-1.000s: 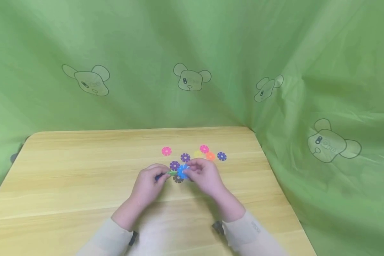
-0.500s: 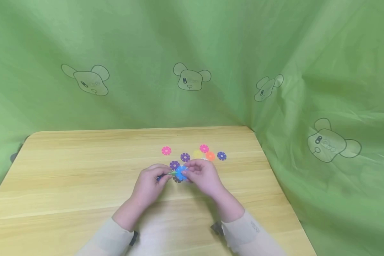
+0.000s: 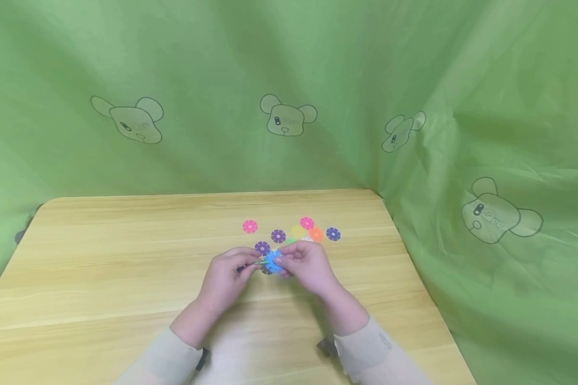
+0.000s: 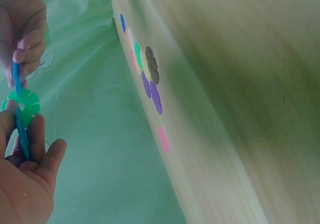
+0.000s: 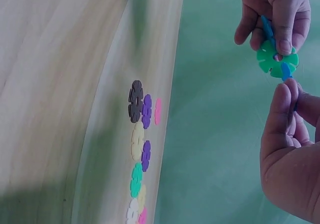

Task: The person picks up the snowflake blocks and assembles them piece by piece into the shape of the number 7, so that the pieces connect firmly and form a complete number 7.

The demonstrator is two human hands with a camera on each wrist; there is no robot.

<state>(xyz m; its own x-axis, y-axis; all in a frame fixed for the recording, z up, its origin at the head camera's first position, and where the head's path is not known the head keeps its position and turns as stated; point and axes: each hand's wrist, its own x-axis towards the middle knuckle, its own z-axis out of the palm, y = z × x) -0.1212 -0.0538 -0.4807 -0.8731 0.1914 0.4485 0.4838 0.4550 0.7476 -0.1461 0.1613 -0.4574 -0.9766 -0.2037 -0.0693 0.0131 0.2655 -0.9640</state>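
Observation:
Above the table, my left hand (image 3: pixel 223 275) pinches a green notched plastic disc (image 4: pixel 31 103) that has a darker blue disc (image 4: pixel 22 134) crossing it. My right hand (image 3: pixel 308 264) holds a light-blue notched disc (image 3: pixel 272 262) between thumb and fingers. The light-blue disc's edge meets the green disc's rim, the two set crosswise, as the right wrist view shows at the blue tip (image 5: pixel 286 70). Fingers hide part of each disc. Below the hands, a dark grey disc (image 3: pixel 266 270) and a purple disc (image 3: pixel 262 248) lie on the table.
More loose discs lie on the wooden table (image 3: pixel 125 278) beyond the hands: pink (image 3: pixel 250 226), purple (image 3: pixel 278 236), orange (image 3: pixel 316 234), yellow (image 3: pixel 297 231) and blue-violet (image 3: pixel 333 234). A green curtain (image 3: pixel 212 149) hangs behind the table and along its right side.
The light-blue disc has shifted slightly left and down against the green disc, which now appears more edge-on. Both hands keep their grip and have barely moved.

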